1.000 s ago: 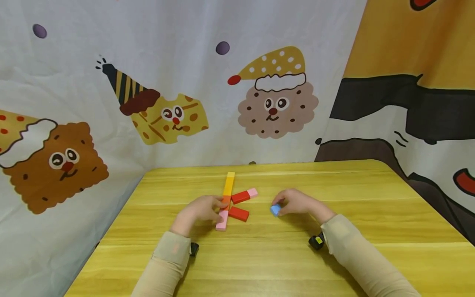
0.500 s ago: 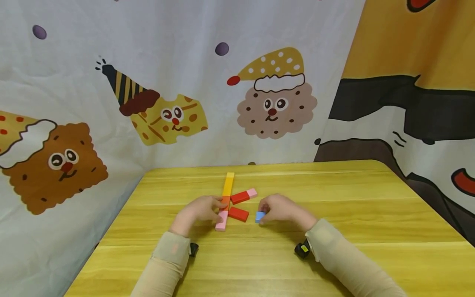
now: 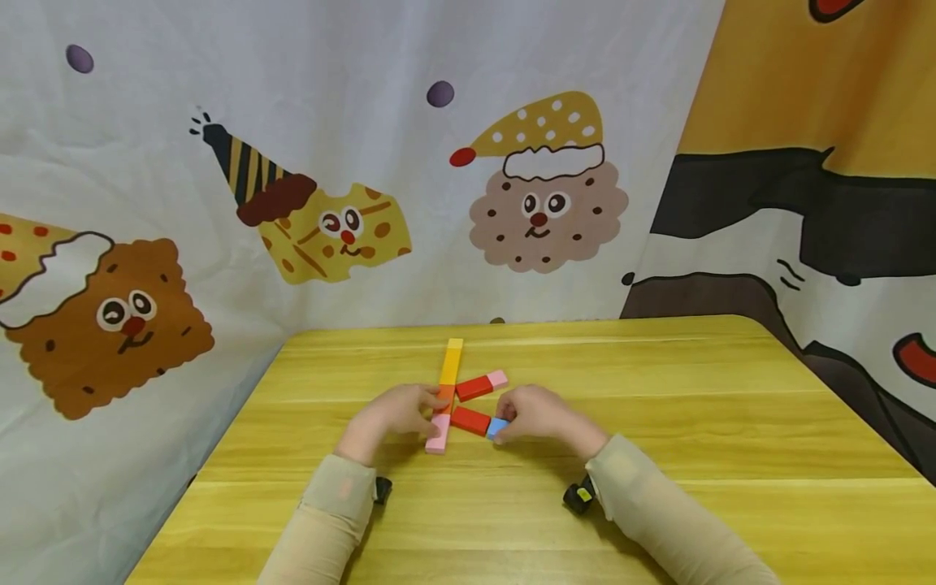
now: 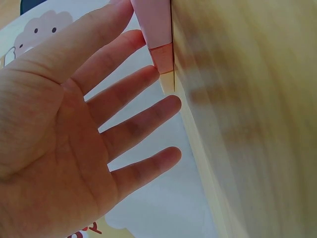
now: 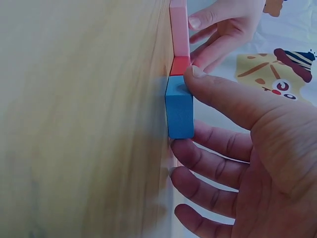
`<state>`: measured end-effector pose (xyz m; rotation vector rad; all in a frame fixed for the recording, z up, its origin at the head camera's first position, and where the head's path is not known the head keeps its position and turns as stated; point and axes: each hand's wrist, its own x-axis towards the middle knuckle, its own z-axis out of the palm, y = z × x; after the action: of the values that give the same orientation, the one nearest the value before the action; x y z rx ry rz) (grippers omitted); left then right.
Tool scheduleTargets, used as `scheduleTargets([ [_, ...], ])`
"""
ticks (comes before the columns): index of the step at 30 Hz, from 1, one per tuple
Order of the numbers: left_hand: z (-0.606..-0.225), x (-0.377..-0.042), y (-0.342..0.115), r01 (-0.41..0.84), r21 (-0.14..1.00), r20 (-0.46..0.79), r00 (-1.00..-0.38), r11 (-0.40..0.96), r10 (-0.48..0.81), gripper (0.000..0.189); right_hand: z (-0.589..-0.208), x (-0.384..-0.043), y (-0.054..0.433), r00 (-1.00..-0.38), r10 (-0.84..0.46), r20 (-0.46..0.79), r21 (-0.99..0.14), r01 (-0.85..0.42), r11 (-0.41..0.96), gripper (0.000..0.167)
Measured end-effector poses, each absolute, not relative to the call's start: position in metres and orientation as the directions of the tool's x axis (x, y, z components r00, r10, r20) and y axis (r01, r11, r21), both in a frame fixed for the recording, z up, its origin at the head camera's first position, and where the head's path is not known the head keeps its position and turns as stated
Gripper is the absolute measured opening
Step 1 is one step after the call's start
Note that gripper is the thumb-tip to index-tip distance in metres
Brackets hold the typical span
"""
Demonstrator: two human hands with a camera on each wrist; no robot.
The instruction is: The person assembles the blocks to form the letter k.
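Note:
Thumb and fingers of my right hand (image 3: 539, 416) pinch a small blue block (image 3: 496, 428). In the right wrist view the blue block (image 5: 180, 114) meets the end of a red block (image 5: 181, 65). That lower red block (image 3: 470, 420) slants away from a straight row made of a pink block (image 3: 436, 441), an orange block (image 3: 445, 394) and a yellow block (image 3: 450, 367). Beside this row, my left hand (image 3: 398, 413) touches the pink and orange pieces. Its fingers (image 4: 136, 129) are spread and fairly straight in the left wrist view.
An upper red block (image 3: 474, 388) with a pink cube (image 3: 497, 379) at its end slants up from the row. Everything lies on a wood-grain table (image 3: 658, 390). Behind its far edge hangs a cartoon-printed cloth (image 3: 409, 309).
My right hand has moved left with the blue block, bringing it to the end of the lower red block. The left hand has stayed in place at the row.

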<state>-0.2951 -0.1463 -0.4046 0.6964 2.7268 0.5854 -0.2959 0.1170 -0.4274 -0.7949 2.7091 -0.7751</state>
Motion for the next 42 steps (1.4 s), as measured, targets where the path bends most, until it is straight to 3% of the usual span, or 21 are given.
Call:
scheduleTargets([
  [24, -0.407, -0.290, -0.149, 0.403, 0.445, -0.155, -0.845, 0.800, 0.512, 0.051, -0.427, -0.289, 0.112, -0.845, -0.532, -0.061, -0.552, -0.415, 0.723, 0.027],
  [42, -0.406, -0.292, -0.155, 0.416, 0.440, -0.157, -0.837, 0.796, 0.525, 0.051, -0.398, -0.317, 0.168, -0.869, -0.492, -0.055, -0.526, -0.393, 0.754, 0.035],
])
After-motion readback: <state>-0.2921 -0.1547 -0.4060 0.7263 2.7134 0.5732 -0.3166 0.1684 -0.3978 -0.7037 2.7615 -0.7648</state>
